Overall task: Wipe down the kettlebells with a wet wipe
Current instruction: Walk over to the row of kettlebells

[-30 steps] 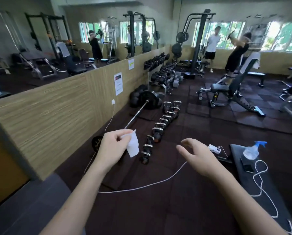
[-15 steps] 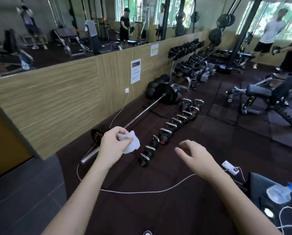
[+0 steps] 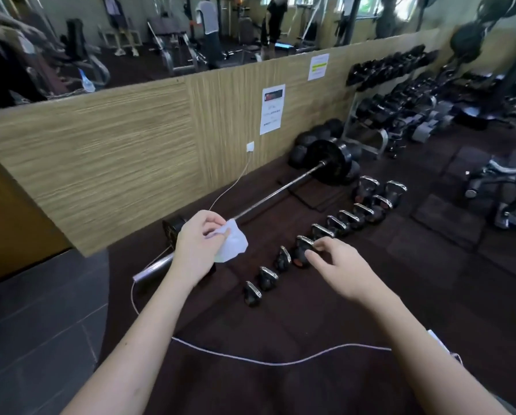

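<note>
Head view: approach to kettlebell row, wiping not yet started.
Since the earlier frames the row of kettlebells [image 3: 325, 235] has drawn nearer; left hand [image 3: 201, 250] pinches the wet wipe [image 3: 233, 244], right hand [image 3: 337, 265] hovers empty, fingers loosely spread.

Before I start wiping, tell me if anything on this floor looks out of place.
One thing: a white cable trails loose across the dark mat from the wall socket, a possible trip risk. The kettlebells stand in a tidy row.

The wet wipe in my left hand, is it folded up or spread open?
Partly spread: the wet wipe hangs loose from the left hand's pinching fingers, crumpled at the grip.
</note>
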`<state>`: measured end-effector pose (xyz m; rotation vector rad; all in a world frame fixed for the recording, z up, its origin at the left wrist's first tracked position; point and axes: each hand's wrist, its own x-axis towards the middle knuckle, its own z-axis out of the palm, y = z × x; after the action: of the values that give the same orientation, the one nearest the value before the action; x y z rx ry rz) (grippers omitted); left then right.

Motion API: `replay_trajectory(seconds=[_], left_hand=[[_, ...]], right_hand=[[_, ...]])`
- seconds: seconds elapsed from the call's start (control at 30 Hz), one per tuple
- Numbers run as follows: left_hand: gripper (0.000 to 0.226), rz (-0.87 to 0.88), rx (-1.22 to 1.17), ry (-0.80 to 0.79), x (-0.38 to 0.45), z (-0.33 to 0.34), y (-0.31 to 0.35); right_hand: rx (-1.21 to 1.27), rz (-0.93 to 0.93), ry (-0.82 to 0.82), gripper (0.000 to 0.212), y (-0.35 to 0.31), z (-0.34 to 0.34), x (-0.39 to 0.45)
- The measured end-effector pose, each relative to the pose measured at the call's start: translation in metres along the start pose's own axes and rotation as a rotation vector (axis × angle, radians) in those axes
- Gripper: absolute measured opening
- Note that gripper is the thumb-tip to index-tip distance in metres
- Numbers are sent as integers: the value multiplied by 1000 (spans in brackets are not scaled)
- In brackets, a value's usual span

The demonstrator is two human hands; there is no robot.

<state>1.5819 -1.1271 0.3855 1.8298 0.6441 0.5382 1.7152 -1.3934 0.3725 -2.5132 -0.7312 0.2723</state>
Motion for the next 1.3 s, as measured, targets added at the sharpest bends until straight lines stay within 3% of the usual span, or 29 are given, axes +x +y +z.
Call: replay_trajectory(seconds=[0.37,0.53,0.8,0.9,1.07,1.3], left_hand=[[18,-257,25,312,36,128,-14],[20,-354,10,318,62,150,-42],[13,-416,225,325,124,191,-119],[14,-446,309,368,156,217,-172],[14,-435,478,432,209,294,-325],[17,-476,445,503,237,403,-547]], right_hand=[[-39,-240,-323,36,112,-12,167],[-80,-287,-425,51,123,12,217],[-129,-336,-561,38,156,86,308],[-181,-371,-653,39,182,134,363],[-298,-533,-709,48,254,282,463],[-234,-553,-887,44,366,501,520]])
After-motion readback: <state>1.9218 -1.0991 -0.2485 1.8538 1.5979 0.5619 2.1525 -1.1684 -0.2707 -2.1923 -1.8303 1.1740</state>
